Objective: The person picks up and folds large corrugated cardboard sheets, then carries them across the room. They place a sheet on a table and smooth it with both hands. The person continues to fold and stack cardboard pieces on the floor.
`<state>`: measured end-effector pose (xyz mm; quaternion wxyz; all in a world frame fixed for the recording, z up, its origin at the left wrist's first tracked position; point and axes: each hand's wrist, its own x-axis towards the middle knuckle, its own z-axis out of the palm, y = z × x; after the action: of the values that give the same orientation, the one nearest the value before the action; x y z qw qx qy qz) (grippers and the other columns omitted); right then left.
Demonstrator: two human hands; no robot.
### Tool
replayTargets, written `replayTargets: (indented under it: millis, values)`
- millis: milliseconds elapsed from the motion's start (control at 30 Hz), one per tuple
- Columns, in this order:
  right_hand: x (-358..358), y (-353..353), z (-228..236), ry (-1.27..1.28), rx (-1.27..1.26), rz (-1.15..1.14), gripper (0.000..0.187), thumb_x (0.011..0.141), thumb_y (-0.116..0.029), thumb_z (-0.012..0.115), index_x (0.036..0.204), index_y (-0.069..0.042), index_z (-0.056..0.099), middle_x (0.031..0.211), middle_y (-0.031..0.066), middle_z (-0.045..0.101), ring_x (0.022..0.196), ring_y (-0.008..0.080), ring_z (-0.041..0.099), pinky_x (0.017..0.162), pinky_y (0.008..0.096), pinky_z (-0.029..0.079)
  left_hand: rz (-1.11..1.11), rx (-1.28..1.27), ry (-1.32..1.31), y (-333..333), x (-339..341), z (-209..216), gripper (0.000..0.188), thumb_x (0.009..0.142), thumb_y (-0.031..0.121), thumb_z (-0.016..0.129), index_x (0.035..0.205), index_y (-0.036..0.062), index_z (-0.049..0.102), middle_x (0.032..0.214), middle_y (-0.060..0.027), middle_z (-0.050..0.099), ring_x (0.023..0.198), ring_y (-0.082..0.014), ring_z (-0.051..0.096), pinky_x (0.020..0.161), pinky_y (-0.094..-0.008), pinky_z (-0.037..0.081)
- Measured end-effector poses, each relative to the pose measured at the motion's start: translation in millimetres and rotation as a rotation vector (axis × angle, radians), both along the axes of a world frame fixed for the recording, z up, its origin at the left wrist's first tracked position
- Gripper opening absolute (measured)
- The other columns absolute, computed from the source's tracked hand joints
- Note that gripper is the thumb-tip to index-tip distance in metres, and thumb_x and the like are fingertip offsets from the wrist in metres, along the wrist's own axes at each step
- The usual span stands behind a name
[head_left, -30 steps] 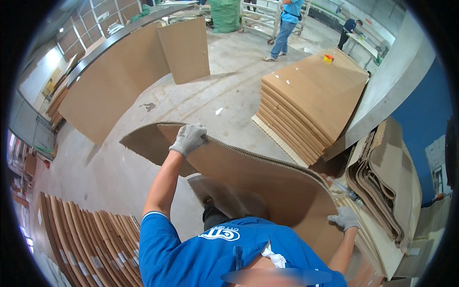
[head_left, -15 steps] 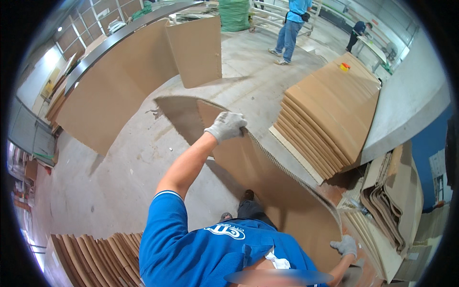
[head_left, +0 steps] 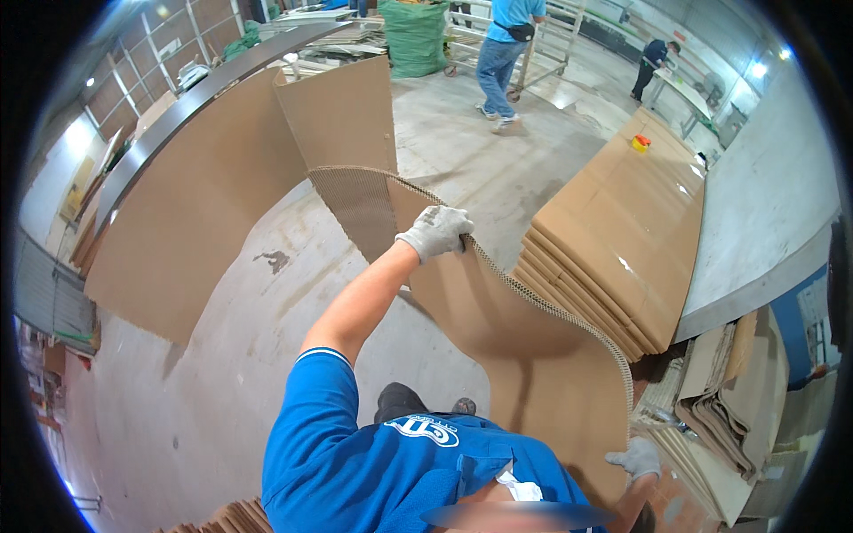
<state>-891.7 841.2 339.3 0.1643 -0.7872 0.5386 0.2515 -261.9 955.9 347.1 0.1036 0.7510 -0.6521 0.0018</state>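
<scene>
A large brown corrugated cardboard sheet stands on edge before me, bent in a wavy S-curve with its fluted edge up. My left hand, in a pale work glove, is closed over that upper edge near the middle of the view. Low on the right, my right hand, also gloved, grips the sheet's near end, with its fingers partly hidden. The sheet's far end folds away beside another standing brown board.
A stack of cardboard stands at the right, with a yellow-and-red tape roll on top. Loose folded boards lean below it. A long curved brown panel stands left. A person in blue is beyond, near a rack.
I have turned and stepped, carrying the sheet; its bend has deepened and its far end nears the standing board. The lower-left cardboard pile has mostly left view. The person in blue has stepped.
</scene>
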Motion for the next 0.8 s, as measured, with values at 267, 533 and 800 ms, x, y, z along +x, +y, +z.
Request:
replayTargets:
  millis: [267, 533, 800]
  values:
    - [130, 54, 5, -0.074, -0.072, -0.142, 0.053, 0.058, -0.047, 0.085, 0.088, -0.006, 0.075, 0.090, 0.0219, 0.070, 0.086, 0.0395, 0.067, 0.078, 0.0470, 0.053, -0.249, -0.085, 0.032, -81, 144, -12, 0.016, 0.075, 0.023, 0.074, 0.086, 0.0126, 0.068, 0.093, -0.0085, 0.065, 0.094, -0.0308, 0.065, 0.078, -0.0431, 0.051]
    - [230, 95, 2, 0.033, 0.047, -0.299, 0.048, 0.059, -0.043, 0.082, 0.093, -0.010, 0.075, 0.092, 0.0206, 0.070, 0.091, 0.0366, 0.068, 0.079, 0.0456, 0.053, -0.472, -0.077, 0.067, -162, 237, 11, 0.009, 0.076, 0.015, 0.071, 0.083, 0.0114, 0.069, 0.093, -0.0074, 0.065, 0.091, -0.0300, 0.066, 0.077, -0.0420, 0.051]
    - [426, -5, 14, -0.430, -0.087, -0.105, 0.092, 0.060, -0.035, 0.082, 0.143, -0.017, 0.046, 0.105, 0.0151, 0.071, 0.095, 0.0360, 0.068, 0.083, 0.0435, 0.054, -0.509, -0.002, 0.084, -262, 313, -29, 0.012, 0.073, 0.016, 0.074, 0.084, 0.0124, 0.070, 0.093, -0.0078, 0.067, 0.092, -0.0297, 0.067, 0.078, -0.0417, 0.053]
